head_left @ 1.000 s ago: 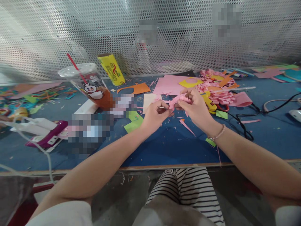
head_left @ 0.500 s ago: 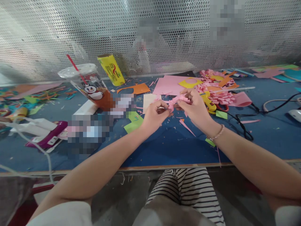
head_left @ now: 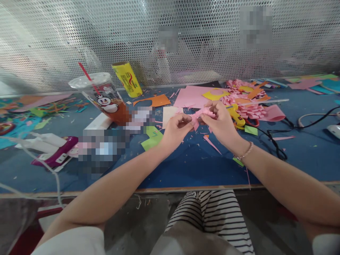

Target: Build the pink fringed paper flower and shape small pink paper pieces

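Between my two hands, above the blue tabletop, is a pink fringed paper strip (head_left: 197, 115), bunched and folded. My left hand (head_left: 177, 131) pinches its left end between thumb and fingers. My right hand (head_left: 218, 120), with a beaded bracelet at the wrist, grips the bunched right end, its fingertips partly covering the paper. Just right of my right hand lies a yellow-handled tool (head_left: 236, 116), partly hidden behind the hand. Behind it is a pile of pink fringed paper (head_left: 248, 106).
A drink cup (head_left: 106, 99) with a red straw leans at left near a yellow tube (head_left: 128, 79). A purple power strip (head_left: 57, 156) with white plugs sits at the left. Pink sheets (head_left: 190, 95) and green scraps (head_left: 151, 138) lie around. Black cable (head_left: 276, 136) runs at right.
The pink strip has shifted slightly in my fingers, and its left end now hangs lower by my left fingertips. A yellow object at the far left is gone, showing blue paper there.
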`<action>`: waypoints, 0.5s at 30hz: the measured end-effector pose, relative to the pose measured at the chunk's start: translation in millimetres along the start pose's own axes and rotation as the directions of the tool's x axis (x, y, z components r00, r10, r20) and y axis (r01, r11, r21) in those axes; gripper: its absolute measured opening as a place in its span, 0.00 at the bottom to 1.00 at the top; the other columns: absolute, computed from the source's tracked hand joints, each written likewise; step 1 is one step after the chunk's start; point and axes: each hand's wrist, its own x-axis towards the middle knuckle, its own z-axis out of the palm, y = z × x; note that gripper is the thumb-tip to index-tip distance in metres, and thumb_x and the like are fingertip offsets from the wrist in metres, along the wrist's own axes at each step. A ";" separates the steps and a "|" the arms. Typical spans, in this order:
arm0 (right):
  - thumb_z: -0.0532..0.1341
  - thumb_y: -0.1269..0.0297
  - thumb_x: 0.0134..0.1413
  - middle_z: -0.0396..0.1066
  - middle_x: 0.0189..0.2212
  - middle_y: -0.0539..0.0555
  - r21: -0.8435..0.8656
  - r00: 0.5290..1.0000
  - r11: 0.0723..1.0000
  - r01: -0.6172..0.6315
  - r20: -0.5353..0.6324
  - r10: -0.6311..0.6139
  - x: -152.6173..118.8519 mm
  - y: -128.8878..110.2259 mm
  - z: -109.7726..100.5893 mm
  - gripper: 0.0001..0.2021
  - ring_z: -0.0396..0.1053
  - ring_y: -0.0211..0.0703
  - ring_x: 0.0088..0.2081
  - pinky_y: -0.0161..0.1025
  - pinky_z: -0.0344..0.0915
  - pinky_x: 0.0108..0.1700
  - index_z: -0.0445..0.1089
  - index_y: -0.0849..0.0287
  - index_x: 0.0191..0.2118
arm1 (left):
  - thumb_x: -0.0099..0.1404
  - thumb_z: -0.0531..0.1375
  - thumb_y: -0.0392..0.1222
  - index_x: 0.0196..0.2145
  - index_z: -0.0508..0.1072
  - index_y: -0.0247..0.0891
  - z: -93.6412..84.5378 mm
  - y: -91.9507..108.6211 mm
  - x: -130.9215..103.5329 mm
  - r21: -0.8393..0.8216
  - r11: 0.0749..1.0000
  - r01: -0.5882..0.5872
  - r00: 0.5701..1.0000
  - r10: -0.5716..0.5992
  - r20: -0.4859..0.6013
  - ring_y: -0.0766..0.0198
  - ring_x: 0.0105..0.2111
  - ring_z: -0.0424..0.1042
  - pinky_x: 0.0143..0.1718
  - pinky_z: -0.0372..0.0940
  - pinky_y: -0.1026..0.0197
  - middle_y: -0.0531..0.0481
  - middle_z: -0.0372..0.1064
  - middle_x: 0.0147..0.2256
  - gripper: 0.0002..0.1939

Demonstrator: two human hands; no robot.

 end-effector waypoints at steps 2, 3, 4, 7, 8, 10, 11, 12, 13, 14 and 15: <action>0.58 0.69 0.46 0.57 0.31 0.47 0.002 1.000 1.000 -0.002 0.001 0.002 0.1 -0.4 -0.1 0.13 0.64 0.34 0.29 0.39 0.69 0.33 0.58 0.53 0.40 | 0.53 0.61 0.40 0.27 0.67 0.35 0.0 0.6 0.0 0.027 1.000 -0.003 1.000 0.004 -0.016 0.71 0.26 0.66 0.32 0.64 0.65 0.53 0.66 0.24 0.07; 0.58 0.69 0.45 0.57 0.31 0.47 0.010 1.000 1.000 -0.006 0.002 0.005 0.1 -0.7 -0.1 0.13 0.64 0.34 0.29 0.39 0.69 0.33 0.58 0.53 0.39 | 0.53 0.61 0.39 0.26 0.67 0.35 0.0 0.8 -0.1 0.036 0.999 -0.004 1.000 0.005 -0.024 0.71 0.25 0.66 0.32 0.64 0.65 0.53 0.66 0.25 0.06; 0.58 0.69 0.45 0.57 0.31 0.47 0.021 1.000 1.000 -0.010 0.005 0.010 0.2 -1.1 -0.1 0.13 0.64 0.34 0.29 0.39 0.69 0.33 0.58 0.53 0.39 | 0.53 0.61 0.39 0.26 0.67 0.35 0.0 0.9 -0.3 0.041 0.999 -0.003 1.000 0.004 -0.028 0.71 0.25 0.66 0.32 0.65 0.65 0.52 0.66 0.25 0.06; 0.58 0.69 0.44 0.57 0.31 0.48 0.054 1.000 0.998 -0.024 0.015 0.024 0.4 -2.0 0.1 0.13 0.64 0.34 0.29 0.39 0.70 0.32 0.58 0.53 0.38 | 0.53 0.60 0.37 0.26 0.67 0.35 1.0 1.5 -1.6 0.015 1.000 -0.001 1.000 0.001 -0.021 0.70 0.26 0.68 0.33 0.66 0.64 0.52 0.66 0.26 0.04; 0.59 0.68 0.44 0.57 0.31 0.48 0.060 0.999 0.998 -0.028 0.017 0.027 0.5 -2.3 0.2 0.13 0.64 0.34 0.29 0.39 0.70 0.33 0.58 0.53 0.38 | 0.53 0.60 0.37 0.26 0.67 0.35 1.5 1.8 -2.1 -0.008 1.000 0.005 1.000 -0.005 -0.017 0.70 0.27 0.68 0.33 0.67 0.63 0.52 0.66 0.27 0.04; 0.59 0.68 0.45 0.57 0.30 0.47 0.065 0.999 0.997 -0.033 0.022 0.032 0.7 -3.0 0.4 0.13 0.64 0.34 0.29 0.39 0.70 0.33 0.58 0.53 0.38 | 0.53 0.59 0.38 0.27 0.66 0.35 2.6 2.4 -2.9 -0.058 0.998 0.026 0.999 -0.027 -0.017 0.69 0.27 0.70 0.34 0.68 0.62 0.52 0.65 0.28 0.05; 0.59 0.67 0.45 0.57 0.30 0.47 0.065 0.999 0.997 -0.039 0.024 0.038 0.8 -3.6 0.4 0.13 0.64 0.34 0.29 0.38 0.70 0.33 0.58 0.53 0.39 | 0.53 0.59 0.37 0.27 0.66 0.35 3.1 2.5 -3.0 -0.075 0.996 0.039 0.999 -0.041 -0.021 0.69 0.26 0.70 0.34 0.69 0.61 0.53 0.65 0.28 0.05; 0.59 0.67 0.45 0.57 0.30 0.47 0.067 0.999 0.997 -0.048 0.025 0.047 0.9 -4.4 0.5 0.13 0.65 0.34 0.29 0.38 0.70 0.33 0.57 0.53 0.39 | 0.53 0.60 0.38 0.27 0.66 0.35 3.5 2.5 -2.9 -0.085 0.995 0.050 0.998 -0.053 -0.024 0.69 0.26 0.70 0.33 0.69 0.61 0.53 0.65 0.28 0.05; 0.58 0.67 0.45 0.58 0.30 0.47 0.071 0.998 0.996 -0.059 0.026 0.057 0.9 -5.3 0.7 0.13 0.65 0.34 0.29 0.38 0.70 0.33 0.57 0.53 0.39 | 0.53 0.60 0.38 0.27 0.66 0.35 3.7 2.3 -2.6 -0.090 0.994 0.057 0.998 -0.060 -0.028 0.69 0.26 0.70 0.33 0.69 0.60 0.53 0.64 0.28 0.06; 0.58 0.67 0.45 0.58 0.30 0.48 0.077 0.997 0.995 -0.068 0.027 0.066 0.9 -6.2 0.8 0.13 0.66 0.34 0.29 0.38 0.69 0.33 0.57 0.53 0.38 | 0.53 0.60 0.38 0.27 0.66 0.35 3.7 1.9 -2.2 -0.091 0.994 0.058 0.998 -0.062 -0.032 0.69 0.26 0.71 0.33 0.69 0.60 0.52 0.64 0.28 0.06; 0.58 0.68 0.45 0.58 0.31 0.48 0.085 0.997 0.994 -0.075 0.026 0.073 0.9 -7.0 0.9 0.13 0.66 0.34 0.29 0.38 0.69 0.33 0.57 0.53 0.38 | 0.53 0.60 0.38 0.27 0.66 0.34 3.7 1.3 -1.7 -0.094 0.994 0.056 0.998 -0.059 -0.036 0.69 0.26 0.71 0.34 0.70 0.60 0.52 0.65 0.28 0.06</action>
